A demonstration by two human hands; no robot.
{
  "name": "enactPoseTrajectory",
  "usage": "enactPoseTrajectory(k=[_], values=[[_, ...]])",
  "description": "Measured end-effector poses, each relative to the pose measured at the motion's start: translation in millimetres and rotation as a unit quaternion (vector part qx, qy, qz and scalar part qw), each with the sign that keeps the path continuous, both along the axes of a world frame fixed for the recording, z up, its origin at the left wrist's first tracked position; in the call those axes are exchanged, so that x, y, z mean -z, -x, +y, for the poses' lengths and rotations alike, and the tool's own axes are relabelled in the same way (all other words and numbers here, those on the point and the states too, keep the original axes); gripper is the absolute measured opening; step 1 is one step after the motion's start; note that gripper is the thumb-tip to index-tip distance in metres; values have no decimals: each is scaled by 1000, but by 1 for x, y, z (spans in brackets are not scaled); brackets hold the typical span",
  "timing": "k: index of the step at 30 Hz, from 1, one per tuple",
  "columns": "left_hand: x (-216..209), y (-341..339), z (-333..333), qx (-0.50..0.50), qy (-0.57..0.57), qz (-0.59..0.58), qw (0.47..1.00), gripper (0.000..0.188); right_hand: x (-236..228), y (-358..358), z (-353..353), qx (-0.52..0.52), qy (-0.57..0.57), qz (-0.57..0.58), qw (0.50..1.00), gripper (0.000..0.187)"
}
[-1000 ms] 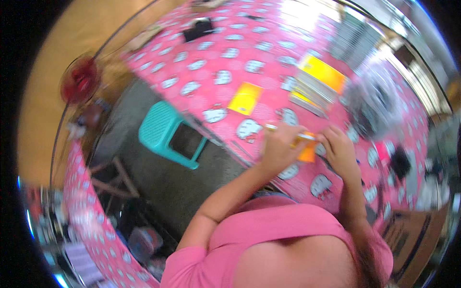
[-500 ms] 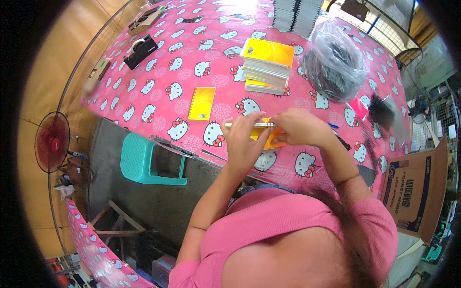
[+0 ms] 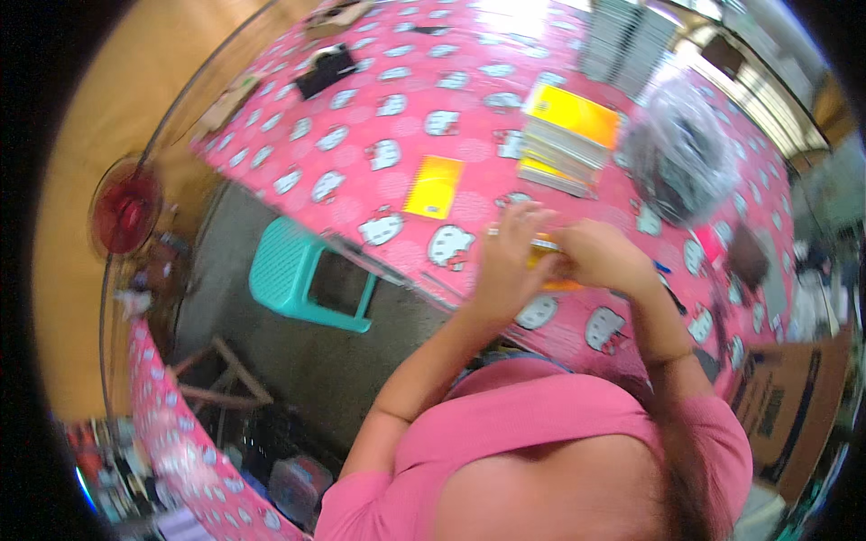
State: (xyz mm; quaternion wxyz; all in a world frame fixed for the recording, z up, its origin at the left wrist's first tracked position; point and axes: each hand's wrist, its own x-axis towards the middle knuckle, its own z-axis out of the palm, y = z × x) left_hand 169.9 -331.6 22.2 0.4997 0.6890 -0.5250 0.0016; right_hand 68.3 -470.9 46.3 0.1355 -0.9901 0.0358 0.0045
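Note:
A small yellow spiral notebook [image 3: 541,243] is held between my hands above the near part of the table, mostly hidden by my fingers. My left hand [image 3: 511,257] grips its left side, fingers toward the upper edge. On its right side, my right hand [image 3: 603,257] is closed with the fingers curled on the spiral edge. An orange-yellow cover [image 3: 564,285] shows just below my right hand; whether it is the same notebook I cannot tell. One yellow notebook [image 3: 434,187] lies flat to the left. Behind my hands stands a stack of yellow notebooks [image 3: 570,135].
A clear plastic bag [image 3: 681,153] with dark contents stands right of the stack. Tall stacks of spiral-bound pads [image 3: 627,45] are at the back. A tape dispenser [image 3: 327,70] sits far left. There are a teal stool [image 3: 289,270] beside the table and a cardboard box [image 3: 785,415] at right.
The whole view has shifted and tilted, so the table and its contents appear moved right and slightly turned, with blur. Both hands remain at the notebook.

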Motion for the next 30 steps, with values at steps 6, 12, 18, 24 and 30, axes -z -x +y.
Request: enactPoseTrajectory(k=[6,12,18,24,30], values=[[46,-3,18,-108,118,81,984,34,-29,-14,25,9,-78,44,996,46],[65,21,18,-93,279,298,908,29,-21,12,17,-22,-139,1,990,45],[81,14,3,-58,181,240,952,31,-43,-3,24,-97,-32,78,992,37],[81,17,6,-124,138,235,954,34,-42,-6,24,-119,-28,53,991,41],[71,21,12,-103,164,277,941,37,-21,-18,10,-157,140,149,966,47]])
